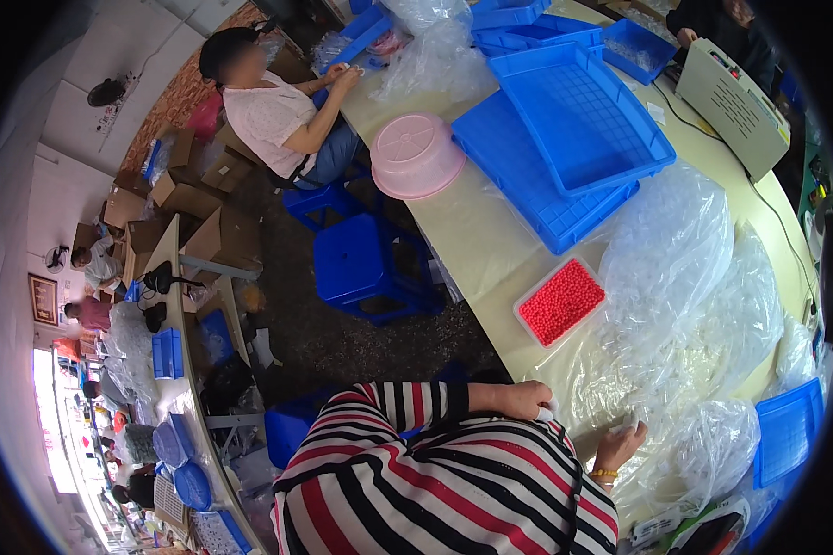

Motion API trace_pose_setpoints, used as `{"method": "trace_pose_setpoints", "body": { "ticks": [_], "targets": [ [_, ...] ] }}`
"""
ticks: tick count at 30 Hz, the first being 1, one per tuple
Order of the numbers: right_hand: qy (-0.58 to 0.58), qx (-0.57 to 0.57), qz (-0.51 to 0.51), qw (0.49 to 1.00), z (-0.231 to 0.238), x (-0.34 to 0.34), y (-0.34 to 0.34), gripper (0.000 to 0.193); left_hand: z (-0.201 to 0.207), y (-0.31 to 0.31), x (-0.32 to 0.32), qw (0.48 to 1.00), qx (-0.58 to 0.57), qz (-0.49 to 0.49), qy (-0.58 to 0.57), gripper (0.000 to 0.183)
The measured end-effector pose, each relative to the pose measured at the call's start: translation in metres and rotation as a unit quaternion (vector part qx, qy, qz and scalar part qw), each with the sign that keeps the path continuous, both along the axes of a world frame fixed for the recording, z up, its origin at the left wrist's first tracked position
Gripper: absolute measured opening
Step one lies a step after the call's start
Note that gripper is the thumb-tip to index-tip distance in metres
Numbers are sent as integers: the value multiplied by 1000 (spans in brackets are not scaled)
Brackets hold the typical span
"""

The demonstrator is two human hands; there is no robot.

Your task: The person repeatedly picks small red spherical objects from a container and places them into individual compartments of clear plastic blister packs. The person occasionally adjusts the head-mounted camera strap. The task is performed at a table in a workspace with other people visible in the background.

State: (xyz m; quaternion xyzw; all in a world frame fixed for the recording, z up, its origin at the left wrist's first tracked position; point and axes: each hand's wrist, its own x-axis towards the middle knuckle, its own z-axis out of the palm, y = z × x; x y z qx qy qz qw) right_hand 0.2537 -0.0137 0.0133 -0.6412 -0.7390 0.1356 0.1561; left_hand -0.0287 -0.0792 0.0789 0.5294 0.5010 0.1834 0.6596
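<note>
My left hand [526, 400] is closed at the table edge, with a small whitish piece at its fingertips, too small to name. My right hand [617, 448], with a yellow bead bracelet at the wrist, pinches another small whitish piece whose kind does not show. The two hands are apart, over clear plastic sheeting [574, 388] on the table. Beyond them lies a clear rectangular tub of small red beads [561, 301]. A large heap of clear plastic bags [662, 264] rises to the right of the tub.
Stacked blue trays [583, 120] and an upturned pink basin [418, 155] stand farther up the table. A beige machine [733, 106] with a cable is at the far right. Blue stools [366, 264] stand left of the table, where another person [273, 120] sits working.
</note>
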Motion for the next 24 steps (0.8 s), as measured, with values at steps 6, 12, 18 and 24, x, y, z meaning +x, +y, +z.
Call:
{"method": "trace_pose_setpoints", "body": {
  "ticks": [6, 12, 18, 24],
  "targets": [
    [-46, 54, 3, 997, -8, -6, -11, 26, -16, -5, 7, 997, 59, 46, -25, 27],
    [-20, 88, 0, 996, -22, 2, -9, 37, -15, -4, 7, 991, 89, 97, -32, 23],
    [-40, 164, 14, 986, -17, -10, -13, 30, 3, 4, -10, 987, 71, 143, -5, 34],
    [-34, 187, 14, 982, -23, -9, -14, 26, 1, -4, -10, 996, 45, 70, -27, 32]
  ]
}}
